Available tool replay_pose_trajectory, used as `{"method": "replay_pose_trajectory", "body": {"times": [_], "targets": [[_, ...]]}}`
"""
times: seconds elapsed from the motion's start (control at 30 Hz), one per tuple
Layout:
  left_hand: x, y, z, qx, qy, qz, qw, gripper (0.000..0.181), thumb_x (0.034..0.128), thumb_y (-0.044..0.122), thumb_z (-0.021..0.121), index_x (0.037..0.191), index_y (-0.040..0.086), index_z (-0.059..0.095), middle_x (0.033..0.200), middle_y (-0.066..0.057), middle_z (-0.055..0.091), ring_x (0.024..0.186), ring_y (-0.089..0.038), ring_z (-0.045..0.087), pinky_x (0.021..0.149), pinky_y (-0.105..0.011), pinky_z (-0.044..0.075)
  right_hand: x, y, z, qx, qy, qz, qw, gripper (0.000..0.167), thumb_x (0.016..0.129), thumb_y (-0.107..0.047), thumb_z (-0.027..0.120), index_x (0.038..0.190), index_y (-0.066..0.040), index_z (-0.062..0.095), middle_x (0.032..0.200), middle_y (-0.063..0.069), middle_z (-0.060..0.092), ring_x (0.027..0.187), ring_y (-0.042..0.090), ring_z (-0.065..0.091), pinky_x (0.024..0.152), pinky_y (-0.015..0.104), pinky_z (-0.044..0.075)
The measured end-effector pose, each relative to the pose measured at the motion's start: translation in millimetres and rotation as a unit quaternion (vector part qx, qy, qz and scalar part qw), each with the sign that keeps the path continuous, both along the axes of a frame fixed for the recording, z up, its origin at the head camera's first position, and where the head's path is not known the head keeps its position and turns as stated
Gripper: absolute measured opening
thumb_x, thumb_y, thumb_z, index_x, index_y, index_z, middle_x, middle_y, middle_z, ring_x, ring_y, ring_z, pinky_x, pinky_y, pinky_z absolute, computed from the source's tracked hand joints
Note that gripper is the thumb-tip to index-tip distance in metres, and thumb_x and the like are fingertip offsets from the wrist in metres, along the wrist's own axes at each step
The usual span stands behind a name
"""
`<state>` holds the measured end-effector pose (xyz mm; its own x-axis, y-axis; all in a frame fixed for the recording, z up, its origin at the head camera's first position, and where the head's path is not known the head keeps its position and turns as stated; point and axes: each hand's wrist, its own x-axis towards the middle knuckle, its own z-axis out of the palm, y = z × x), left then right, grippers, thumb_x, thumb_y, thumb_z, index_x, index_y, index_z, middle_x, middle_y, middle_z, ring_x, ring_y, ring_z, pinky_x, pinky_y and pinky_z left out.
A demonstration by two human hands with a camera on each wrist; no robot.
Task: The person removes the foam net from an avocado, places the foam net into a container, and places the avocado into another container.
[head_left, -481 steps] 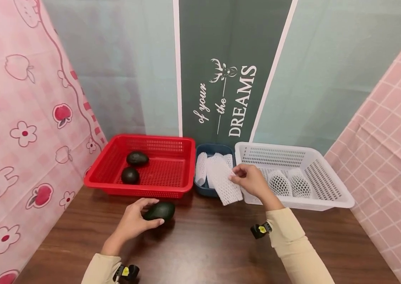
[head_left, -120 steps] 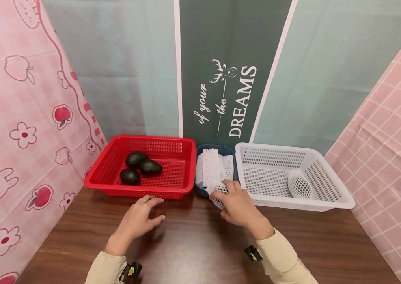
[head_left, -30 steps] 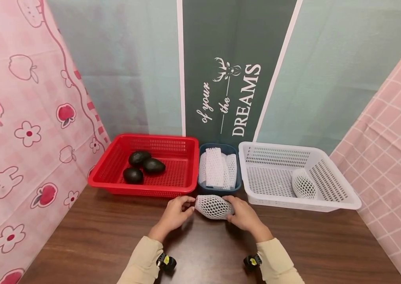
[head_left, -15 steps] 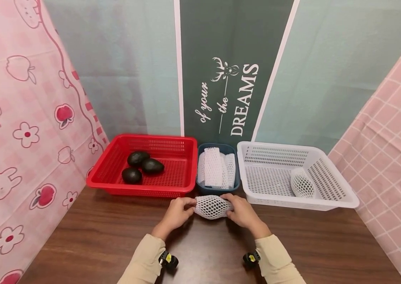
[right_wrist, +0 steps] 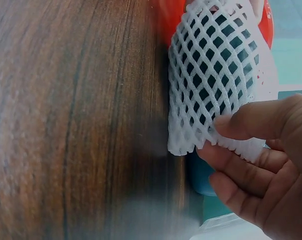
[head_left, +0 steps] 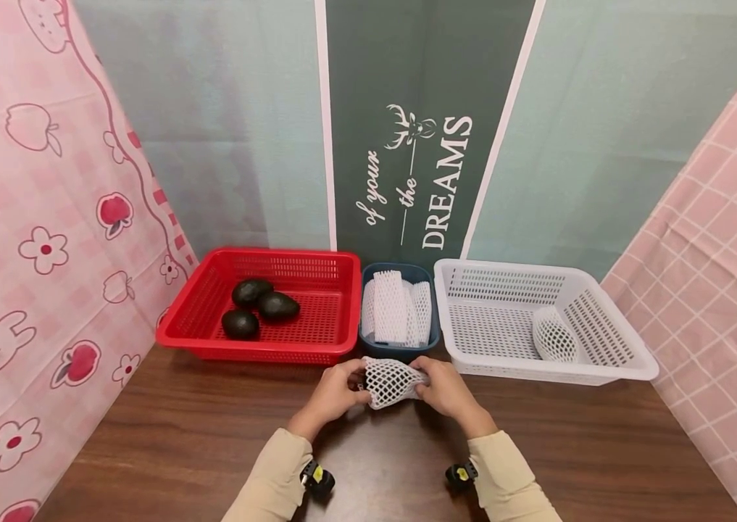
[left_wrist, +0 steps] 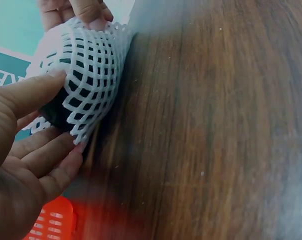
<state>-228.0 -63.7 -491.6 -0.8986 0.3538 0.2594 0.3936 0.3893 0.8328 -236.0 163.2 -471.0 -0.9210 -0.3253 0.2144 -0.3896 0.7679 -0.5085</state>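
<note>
Just in front of the blue bin, a dark green avocado [left_wrist: 56, 111] sits inside a white foam net sleeve [head_left: 390, 382], its left end bare at the sleeve's opening. My left hand [head_left: 335, 391] grips that bare end, thumb on one side and fingers on the other, at the net's edge. At the opposite end, my right hand [head_left: 443, 388] pinches the gathered tail of the sleeve between thumb and fingers, closer up in the right wrist view. Netting covers most of the fruit.
At left, a red basket [head_left: 257, 353] holds three bare avocados [head_left: 279, 306]. Several flat foam sleeves [head_left: 390, 308] lie in the blue bin [head_left: 435, 330]. One netted avocado [head_left: 554, 335] lies in the white basket [head_left: 538, 371] at right. Fabric hangs behind the wooden table [head_left: 166, 442].
The red basket has gained an avocado; the white basket has lost a netted one, brought to the middle. Over the last half second, the sleeve's left edge has slid right, baring the avocado's end.
</note>
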Motion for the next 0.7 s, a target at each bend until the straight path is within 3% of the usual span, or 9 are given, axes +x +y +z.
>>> {"method": "replay_pose_trajectory", "body": {"times": [0.23, 0.4, 0.7], "targets": [[-0.6, 6.1, -3.9, -0.037, 0.002, 0.012, 0.9992, 0.061, 0.0638, -0.003, 0.076, 0.121, -0.005, 0.054, 0.095, -0.013, 0.065, 0.076, -0.021, 0.063, 0.064, -0.028, 0.050, -0.3, 0.4, -2.3, 0.007, 0.001, -0.002, 1.0000, 0.025, 0.068, 0.005, 0.069, 0.089, -0.009, 0.066, 0.082, 0.000, 0.064, 0.071, 0.013, 0.054, 0.065, 0.033, 0.045], [-1.4, 6.4, -4.6, -0.034, 0.006, 0.019, 0.9992, 0.058, 0.0637, -0.004, 0.075, 0.118, -0.004, 0.055, 0.095, -0.013, 0.065, 0.076, -0.022, 0.064, 0.063, -0.027, 0.050, -0.3, -0.6, -0.3, 0.003, -0.003, -0.002, 1.0000, 0.026, 0.068, 0.006, 0.068, 0.090, -0.008, 0.066, 0.083, 0.000, 0.064, 0.071, 0.013, 0.053, 0.065, 0.033, 0.045], [1.7, 2.0, -2.4, -0.013, 0.011, 0.000, 0.9998, 0.055, 0.0660, -0.003, 0.076, 0.117, -0.006, 0.055, 0.100, -0.017, 0.063, 0.079, -0.026, 0.064, 0.066, -0.032, 0.052, 2.9, 5.2, 2.5, -0.005, -0.015, -0.003, 0.9999, 0.025, 0.071, 0.006, 0.068, 0.090, -0.009, 0.066, 0.085, 0.001, 0.064, 0.072, 0.013, 0.054, 0.065, 0.033, 0.045]]}}
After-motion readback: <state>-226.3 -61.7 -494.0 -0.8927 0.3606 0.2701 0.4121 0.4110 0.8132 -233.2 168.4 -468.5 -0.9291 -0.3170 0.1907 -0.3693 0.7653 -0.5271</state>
